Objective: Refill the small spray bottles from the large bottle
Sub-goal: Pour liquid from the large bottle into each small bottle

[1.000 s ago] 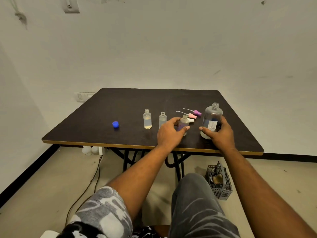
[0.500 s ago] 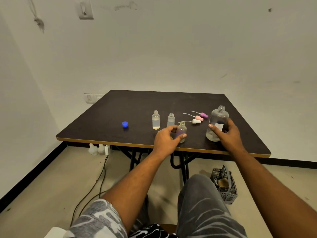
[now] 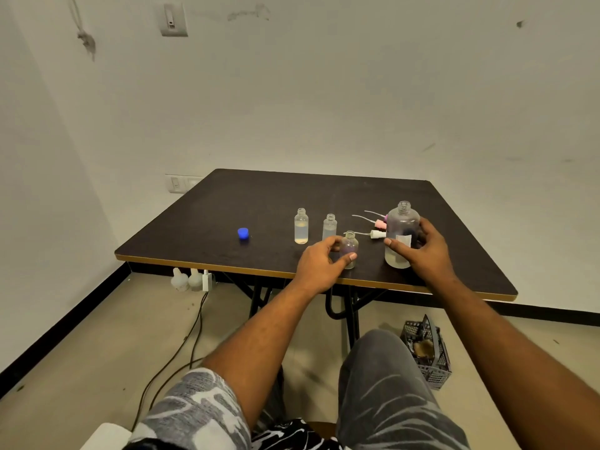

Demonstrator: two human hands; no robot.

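On the dark table a large clear bottle stands uncapped, with a little liquid at its bottom. My right hand wraps its lower half. My left hand pinches a small uncapped bottle with a purple tint near the front edge. Two more small open bottles stand behind it: one partly filled with clear liquid, and another beside it. Three spray tops with thin tubes, white, pink and purple, lie left of the large bottle.
A blue cap lies alone on the table's left part. Under the table are black folding legs, white containers by the wall, a cable on the floor and a grey plastic crate. My knees sit below the table's front edge.
My left hand has drawn the small purple-tinted bottle a little toward the front edge. My right hand keeps its hold on the large bottle. The view has shifted with my head.
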